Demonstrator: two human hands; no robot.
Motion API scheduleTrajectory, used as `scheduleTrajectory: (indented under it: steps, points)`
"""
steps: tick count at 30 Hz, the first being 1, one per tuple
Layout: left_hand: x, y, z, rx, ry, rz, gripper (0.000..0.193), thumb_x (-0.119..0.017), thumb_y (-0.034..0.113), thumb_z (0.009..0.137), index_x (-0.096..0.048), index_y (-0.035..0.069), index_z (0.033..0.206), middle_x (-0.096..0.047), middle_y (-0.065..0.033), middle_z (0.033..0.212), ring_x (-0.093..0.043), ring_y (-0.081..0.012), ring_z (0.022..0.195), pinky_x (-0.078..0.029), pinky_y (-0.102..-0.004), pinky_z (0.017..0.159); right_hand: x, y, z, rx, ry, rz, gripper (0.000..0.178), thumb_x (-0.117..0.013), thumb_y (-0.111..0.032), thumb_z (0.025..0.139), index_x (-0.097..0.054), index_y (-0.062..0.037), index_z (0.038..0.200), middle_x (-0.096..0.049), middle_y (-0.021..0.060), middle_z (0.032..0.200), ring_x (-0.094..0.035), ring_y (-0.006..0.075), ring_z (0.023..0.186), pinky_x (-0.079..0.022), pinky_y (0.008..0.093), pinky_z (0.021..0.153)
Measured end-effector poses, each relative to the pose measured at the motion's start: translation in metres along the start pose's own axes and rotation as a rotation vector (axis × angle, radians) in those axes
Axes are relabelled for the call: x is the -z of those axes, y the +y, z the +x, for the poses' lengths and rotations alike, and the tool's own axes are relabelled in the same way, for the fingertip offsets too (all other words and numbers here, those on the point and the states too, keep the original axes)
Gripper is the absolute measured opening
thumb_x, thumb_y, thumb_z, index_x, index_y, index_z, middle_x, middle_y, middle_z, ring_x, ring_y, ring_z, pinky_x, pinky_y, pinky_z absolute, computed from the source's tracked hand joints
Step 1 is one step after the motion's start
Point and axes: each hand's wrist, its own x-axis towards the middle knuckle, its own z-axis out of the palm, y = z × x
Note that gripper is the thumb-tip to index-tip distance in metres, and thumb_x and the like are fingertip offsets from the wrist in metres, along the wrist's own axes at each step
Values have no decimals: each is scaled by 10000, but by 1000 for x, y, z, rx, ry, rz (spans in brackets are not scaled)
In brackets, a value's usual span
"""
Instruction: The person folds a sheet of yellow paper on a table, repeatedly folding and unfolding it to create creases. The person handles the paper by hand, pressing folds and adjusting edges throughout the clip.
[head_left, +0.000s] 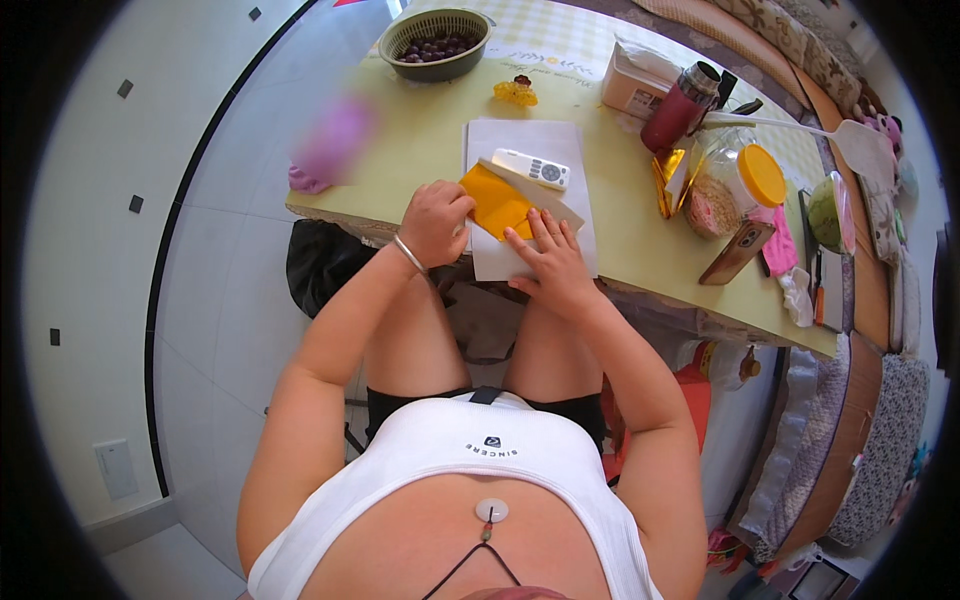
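A sheet of gold paper [492, 203] with a pale grey back lies partly folded on a stack of white paper [525, 138] near the table's front edge. At its left edge, my left hand [437, 222], a silver bangle at the wrist, has its fingers closed on the gold paper; the fingertips are partly hidden. My right hand [556, 262] rests with fingers stretched out on the paper's lower right part, pressing it flat. Just beyond the fold, a white remote control [532, 168] lies on the stack, touching or overlapping the grey side.
The table [420, 140] holds a basket [436, 62] of dark round fruit and a yellow hair claw [516, 92]. To the right stand a tissue box [632, 88], a red thermos [680, 108], a yellow-lidded jar [718, 195] and a phone [737, 252]. A blurred purple shape [335, 135] shows at left.
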Motion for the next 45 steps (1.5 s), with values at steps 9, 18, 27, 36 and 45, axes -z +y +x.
scheduleTrajectory:
  steps: [9,18,27,36,45]
  points:
    - [-12,1,-11,-348,-69,16,303,-645,56,741,-685,63,1041,-672,-89,1097,-620,-273,1058,-439,-443,1015,33,59,2,118,-169,344,377,-712,-297,886,-706,-233,1258,-451,124,1533,-317,308,1478,-164,498,1229]
    - [-9,-16,-12,-232,-160,-373,248,-674,-42,736,-699,34,971,-694,-128,1080,-639,-327,1019,-519,-432,898,24,49,5,145,48,282,267,-725,-233,857,-760,-164,1113,-563,146,1409,-442,352,1363,-311,470,1156]
    - [-11,-26,9,-99,-314,-507,176,-699,-14,774,-711,42,941,-691,-128,977,-637,-329,949,-525,-408,846,2,7,10,-38,336,266,168,-767,-190,786,-660,-73,840,-671,89,1038,-615,338,972,-525,426,822]
    - [-37,-14,32,70,-283,-407,135,-715,90,832,-681,63,959,-694,-117,826,-666,-286,771,-535,-380,728,-18,-16,31,-275,457,245,227,-804,-252,757,-668,-88,833,-632,76,909,-600,312,893,-470,446,773]
    - [-49,-14,36,219,-271,-464,299,-747,81,810,-634,61,1086,-689,-94,797,-668,-245,726,-533,-347,688,-17,-20,35,-359,461,234,161,-781,-209,779,-678,-101,837,-635,74,937,-597,309,892,-460,448,773]
